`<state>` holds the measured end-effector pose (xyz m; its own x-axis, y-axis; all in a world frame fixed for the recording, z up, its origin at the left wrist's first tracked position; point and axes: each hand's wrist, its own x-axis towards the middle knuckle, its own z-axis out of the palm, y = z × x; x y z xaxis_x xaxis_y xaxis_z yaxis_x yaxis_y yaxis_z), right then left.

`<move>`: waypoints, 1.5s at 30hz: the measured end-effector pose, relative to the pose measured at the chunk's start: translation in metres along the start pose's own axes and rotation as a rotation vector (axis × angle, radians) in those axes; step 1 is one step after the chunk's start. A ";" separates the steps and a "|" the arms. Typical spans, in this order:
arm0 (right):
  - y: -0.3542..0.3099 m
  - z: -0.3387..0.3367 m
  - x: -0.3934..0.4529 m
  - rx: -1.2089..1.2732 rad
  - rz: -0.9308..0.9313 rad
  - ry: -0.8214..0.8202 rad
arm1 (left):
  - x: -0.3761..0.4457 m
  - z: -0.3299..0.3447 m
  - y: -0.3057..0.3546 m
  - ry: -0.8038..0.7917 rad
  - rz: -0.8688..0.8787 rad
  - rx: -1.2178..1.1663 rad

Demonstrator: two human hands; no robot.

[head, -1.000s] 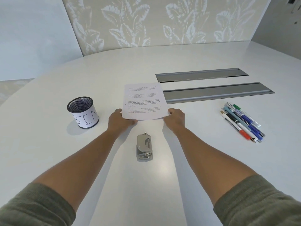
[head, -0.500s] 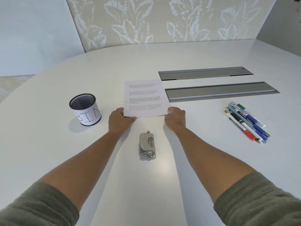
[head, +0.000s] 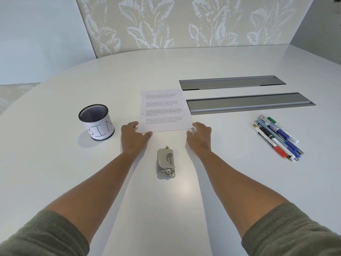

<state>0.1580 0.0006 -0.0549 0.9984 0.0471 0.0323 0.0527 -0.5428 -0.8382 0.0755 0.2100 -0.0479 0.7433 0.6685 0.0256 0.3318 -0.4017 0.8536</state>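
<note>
The left hand (head: 133, 137) sits at the near left corner of a printed sheet of paper (head: 164, 109), its thumb tip along the sheet's near edge and its loosely curled fingers against the left edge, so the corner lies in the fork between them. The right hand (head: 200, 136) mirrors it at the near right corner, thumb by the near edge and fingers bent beside the right edge. Both hands touch the sheet, but I cannot tell whether they pinch the corners or only rest against them. The sheet lies flat on the white table (head: 55, 163), straight ahead of the person, with four blocks of text facing the camera, one partly in bold. Both forearms reach forward from olive green sleeves (head: 46, 235) at the bottom corners of the view. Between the forearms, just short of the sheet and apart from it, lies a grey hole punch (head: 165, 162). To the left of the left hand stands an upright black mesh cup (head: 96, 121) wrapped in white paper with BIN handwritten on it. Beyond the sheet's far right corner, two long grey metal panels (head: 249, 102) are set into the tabletop, one behind the other. Well to the right of the right hand, a bundle of pens (head: 276, 137) lies side by side, pointing diagonally. Behind the table stands a wall (head: 184, 24) patterned with pale leaves.
</note>
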 end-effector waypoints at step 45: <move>0.023 -0.033 -0.131 -0.666 -0.297 -0.254 | -0.117 -0.020 0.030 -0.237 -0.262 -0.015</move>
<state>0.0289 -0.0458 -0.0609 0.9090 0.4167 0.0112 0.3998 -0.8638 -0.3066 -0.0132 0.1320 -0.0154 0.7488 0.5831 -0.3151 0.5216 -0.2250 0.8230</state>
